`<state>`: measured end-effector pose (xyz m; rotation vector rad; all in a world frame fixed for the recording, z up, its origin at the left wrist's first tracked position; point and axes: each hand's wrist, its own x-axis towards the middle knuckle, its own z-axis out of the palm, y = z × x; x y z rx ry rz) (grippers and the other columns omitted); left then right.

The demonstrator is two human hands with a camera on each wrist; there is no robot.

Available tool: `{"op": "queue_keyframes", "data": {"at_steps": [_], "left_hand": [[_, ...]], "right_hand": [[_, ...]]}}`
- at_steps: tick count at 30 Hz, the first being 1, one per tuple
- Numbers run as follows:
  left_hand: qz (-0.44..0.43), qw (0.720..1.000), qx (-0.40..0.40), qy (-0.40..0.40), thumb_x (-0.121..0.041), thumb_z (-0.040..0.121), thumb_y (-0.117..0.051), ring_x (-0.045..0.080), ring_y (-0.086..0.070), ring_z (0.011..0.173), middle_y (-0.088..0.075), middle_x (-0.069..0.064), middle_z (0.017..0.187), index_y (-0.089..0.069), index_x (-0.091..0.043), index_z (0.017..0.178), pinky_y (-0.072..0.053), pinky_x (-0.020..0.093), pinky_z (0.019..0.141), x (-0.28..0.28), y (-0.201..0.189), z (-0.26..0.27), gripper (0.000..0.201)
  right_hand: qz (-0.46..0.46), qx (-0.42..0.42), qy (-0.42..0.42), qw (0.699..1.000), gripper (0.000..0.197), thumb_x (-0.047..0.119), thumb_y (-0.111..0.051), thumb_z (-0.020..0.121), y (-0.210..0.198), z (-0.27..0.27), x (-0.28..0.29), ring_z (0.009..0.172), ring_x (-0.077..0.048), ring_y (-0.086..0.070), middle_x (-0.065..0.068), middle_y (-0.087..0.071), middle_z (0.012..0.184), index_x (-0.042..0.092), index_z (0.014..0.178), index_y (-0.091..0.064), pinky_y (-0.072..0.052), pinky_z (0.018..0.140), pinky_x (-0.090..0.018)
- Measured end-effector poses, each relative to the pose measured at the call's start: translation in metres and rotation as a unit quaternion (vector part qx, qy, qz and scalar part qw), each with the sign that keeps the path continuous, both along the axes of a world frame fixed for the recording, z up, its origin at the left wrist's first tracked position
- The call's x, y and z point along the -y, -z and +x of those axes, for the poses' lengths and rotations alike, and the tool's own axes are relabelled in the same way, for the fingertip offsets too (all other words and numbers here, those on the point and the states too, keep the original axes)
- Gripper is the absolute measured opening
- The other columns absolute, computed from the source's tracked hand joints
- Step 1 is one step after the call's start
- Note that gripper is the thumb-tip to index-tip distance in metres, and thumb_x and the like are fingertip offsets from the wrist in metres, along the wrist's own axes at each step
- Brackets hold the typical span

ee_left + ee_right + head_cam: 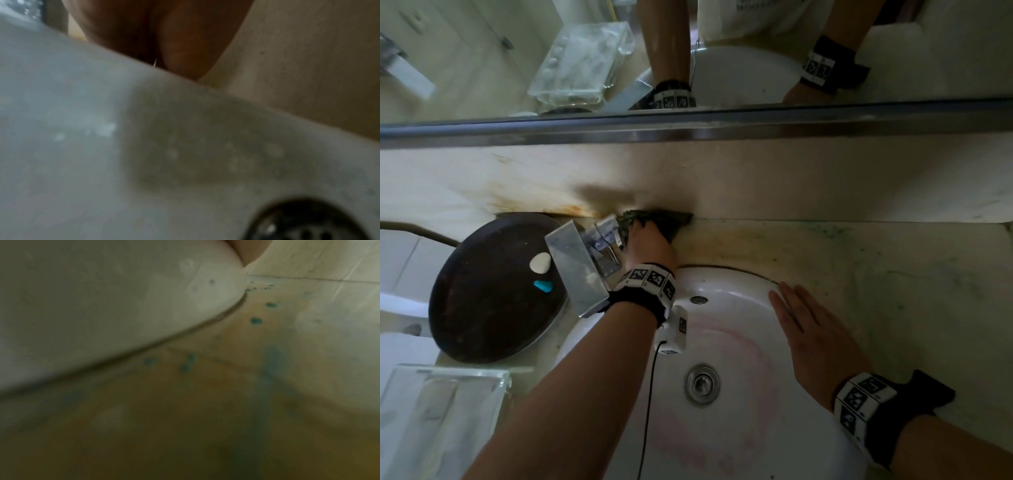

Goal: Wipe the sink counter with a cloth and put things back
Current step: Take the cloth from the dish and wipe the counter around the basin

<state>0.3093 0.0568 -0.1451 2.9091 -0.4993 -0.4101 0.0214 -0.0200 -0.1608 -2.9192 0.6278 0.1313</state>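
Cloth (pixel 654 221) — dark green, bunched, at frame centre, pressed onto counter (pixel 859 260) where it meets backsplash, just right of faucet (pixel 582 263). Left hand (pixel 650 245) on top of cloth, fingers curled round it, forearm reaching diagonally across sink (pixel 722 411). Right hand (pixel 815 339) — flat, fingers straight and together, palm down on sink rim at right. Dark round tray (pixel 493 294) at left.

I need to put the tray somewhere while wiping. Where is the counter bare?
Bare: the counter right of the sink, up to the backsplash. Crowded: left of the sink, where the dark tray, faucet and clear box sit.
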Motion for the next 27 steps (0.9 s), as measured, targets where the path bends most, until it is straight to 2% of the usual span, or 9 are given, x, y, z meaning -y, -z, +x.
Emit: {"op": "queue_keyframes", "data": {"at_steps": [2, 6, 8, 12, 14, 17, 19, 22, 27], "left_hand": [[0.008, 1.0, 0.01, 0.01, -0.008, 0.091, -0.045, 0.035, -0.045, 0.124, -0.045, 0.016, 0.137, -0.056, -0.005, 0.119, -0.044, 0.048, 0.099, 0.002, 0.004, 0.002, 0.029], [0.015, 0.999, -0.029, 0.011, -0.027, 0.091, -0.053, 0.035, -0.046, 0.126, -0.05, 0.019, 0.135, -0.062, -0.006, 0.114, -0.046, 0.047, 0.098, 0.012, 0.01, 0.004, 0.032], [0.021, 0.999, -0.041, 0.02, -0.031, 0.093, -0.047, 0.036, -0.046, 0.125, -0.049, 0.021, 0.135, -0.062, -0.005, 0.115, -0.047, 0.046, 0.097, 0.02, 0.009, -0.004, 0.037], [0.053, 0.98, -0.045, 0.185, -0.023, 0.1, -0.033, 0.036, -0.022, 0.14, -0.026, 0.022, 0.15, -0.045, -0.007, 0.136, -0.035, 0.045, 0.109, 0.045, -0.002, -0.057, 0.041], [0.043, 0.975, -0.044, 0.212, -0.016, 0.099, -0.034, 0.032, -0.018, 0.142, -0.02, 0.017, 0.154, -0.037, -0.01, 0.142, -0.033, 0.042, 0.11, 0.052, -0.002, -0.071, 0.044], [0.038, 0.985, -0.024, 0.166, -0.011, 0.096, -0.038, 0.03, -0.047, 0.124, -0.045, 0.013, 0.138, -0.051, -0.011, 0.131, -0.044, 0.039, 0.096, 0.041, 0.003, -0.045, 0.037], [0.044, 0.993, -0.01, 0.106, -0.014, 0.096, -0.039, 0.03, -0.058, 0.108, -0.058, 0.013, 0.123, -0.059, -0.011, 0.118, -0.047, 0.038, 0.084, 0.021, 0.005, -0.018, 0.03], [0.063, 0.996, 0.035, 0.054, -0.014, 0.095, -0.04, 0.03, -0.059, 0.106, -0.061, 0.013, 0.117, -0.063, -0.011, 0.109, -0.045, 0.036, 0.079, -0.003, 0.012, 0.007, 0.028], [0.098, 0.993, 0.036, 0.056, -0.005, 0.091, -0.041, 0.033, -0.051, 0.118, -0.051, 0.016, 0.13, -0.06, -0.007, 0.119, -0.049, 0.043, 0.088, 0.006, 0.009, 0.002, 0.034]], "right_hand": [[0.001, 0.0, -0.001, 1.0, 0.084, 0.0, -0.053, 0.062, 0.001, 0.0, 0.0, 0.133, -0.03, -0.045, -0.01, -0.04, 0.149, 0.011, 0.143, -0.039, -0.047, 0.097, -0.04], [0.005, -0.01, 0.0, 1.0, 0.088, 0.001, -0.06, 0.061, 0.002, 0.0, 0.0, 0.134, -0.03, -0.044, -0.01, -0.038, 0.15, 0.011, 0.145, -0.036, -0.047, 0.097, -0.041], [0.007, -0.01, 0.002, 1.0, 0.087, 0.001, -0.059, 0.061, 0.001, 0.0, 0.0, 0.133, -0.03, -0.044, -0.009, -0.039, 0.15, 0.012, 0.144, -0.036, -0.048, 0.096, -0.04], [0.003, -0.011, 0.0, 1.0, 0.087, 0.002, -0.059, 0.062, -0.001, 0.0, -0.001, 0.133, -0.03, -0.044, -0.009, -0.038, 0.15, 0.012, 0.145, -0.034, -0.049, 0.094, -0.041], [0.01, -0.015, 0.005, 1.0, 0.09, 0.001, -0.062, 0.061, -0.001, -0.001, -0.001, 0.134, -0.029, -0.044, -0.009, -0.037, 0.151, 0.013, 0.146, -0.032, -0.049, 0.095, -0.041], [0.016, -0.016, 0.004, 1.0, 0.091, 0.0, -0.06, 0.063, 0.001, -0.001, 0.0, 0.136, -0.029, -0.041, -0.008, -0.035, 0.152, 0.015, 0.147, -0.029, -0.049, 0.097, -0.042], [0.015, -0.011, 0.002, 1.0, 0.088, 0.0, -0.056, 0.063, 0.003, -0.001, 0.0, 0.136, -0.029, -0.041, -0.007, -0.035, 0.152, 0.014, 0.147, -0.031, -0.048, 0.097, -0.042], [0.006, -0.003, 0.002, 1.0, 0.088, 0.0, -0.059, 0.062, 0.003, -0.001, 0.001, 0.134, -0.029, -0.044, -0.008, -0.037, 0.151, 0.013, 0.145, -0.035, -0.048, 0.096, -0.04], [0.004, 0.007, 0.0, 1.0, 0.087, 0.001, -0.058, 0.06, 0.002, -0.001, 0.0, 0.131, -0.03, -0.047, -0.01, -0.041, 0.148, 0.013, 0.143, -0.035, -0.05, 0.094, -0.04]]}}
